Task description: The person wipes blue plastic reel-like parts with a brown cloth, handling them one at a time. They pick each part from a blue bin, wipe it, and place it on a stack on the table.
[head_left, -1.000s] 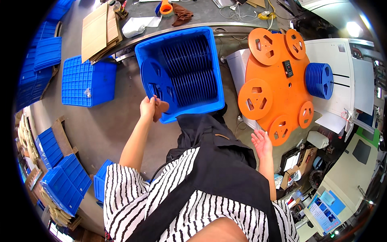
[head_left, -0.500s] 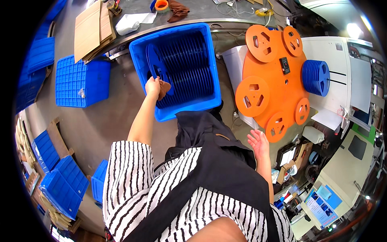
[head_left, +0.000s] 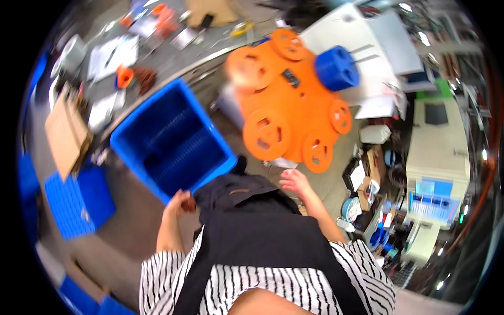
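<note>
At the near corner of a blue bin [head_left: 211, 125], my left hand [head_left: 178, 202] is closed around a small brown, cloth-like piece [head_left: 189, 204]; blur hides its exact kind. Inside the bin, rows of blue reels [head_left: 170, 142] show dimly. My right hand [head_left: 295, 182] hangs palm up in front of my body, fingers loosely apart and holding nothing. Just beyond it stands an orange round plate [head_left: 314, 107] bearing several orange discs [head_left: 266, 135] with cut-out windows.
Blue reels [head_left: 333, 69] sit on rods of a white machine [head_left: 362, 55] behind the plate. Flat cardboard [head_left: 67, 131] and an orange tape roll [head_left: 124, 77] lie on the grey workbench [head_left: 173, 65]. An upturned blue crate [head_left: 79, 202] stands at left.
My view has turned right, so bin and plate appear farther left. My left hand has come out of the bin to its near corner, away from the reel it was touching.
</note>
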Demonstrator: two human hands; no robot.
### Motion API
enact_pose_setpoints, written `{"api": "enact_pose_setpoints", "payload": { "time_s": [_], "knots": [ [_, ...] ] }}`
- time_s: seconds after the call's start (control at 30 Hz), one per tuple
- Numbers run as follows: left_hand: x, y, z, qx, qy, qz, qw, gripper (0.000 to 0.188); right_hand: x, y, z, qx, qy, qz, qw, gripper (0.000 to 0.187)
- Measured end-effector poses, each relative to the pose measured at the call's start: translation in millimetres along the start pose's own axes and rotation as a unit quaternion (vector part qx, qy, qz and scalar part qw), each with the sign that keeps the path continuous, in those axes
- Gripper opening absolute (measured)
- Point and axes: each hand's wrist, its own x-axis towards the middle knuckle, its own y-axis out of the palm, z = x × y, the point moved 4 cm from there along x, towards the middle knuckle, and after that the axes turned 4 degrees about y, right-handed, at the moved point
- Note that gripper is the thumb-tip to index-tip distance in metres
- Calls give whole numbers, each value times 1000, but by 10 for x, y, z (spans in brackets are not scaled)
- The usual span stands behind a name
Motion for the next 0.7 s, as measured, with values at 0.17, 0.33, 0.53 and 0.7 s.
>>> {"api": "enact_pose_setpoints", "payload": {
  "time_s": [0.17, 0.33, 0.53, 0.7],
  "knots": [
    [52, 501, 139, 223, -159, 8, 962, 42, 175, -381, -189, 11, 30, -32, 999, 40],
    [39, 1035, -201, 270, -239, -8, 933, 41, 434, -754, -453, 17, 87, -18, 996, 41],
    [442, 1281, -242, 469, -216, -81, 853, 30, 1325, -1547, 120, 76, 62, -23, 995, 37],
    [1271, 1691, -104, 532, -243, -103, 804, 21, 2769, -2782, 1044, 103, -27, -120, 987, 24]
  ]
}}
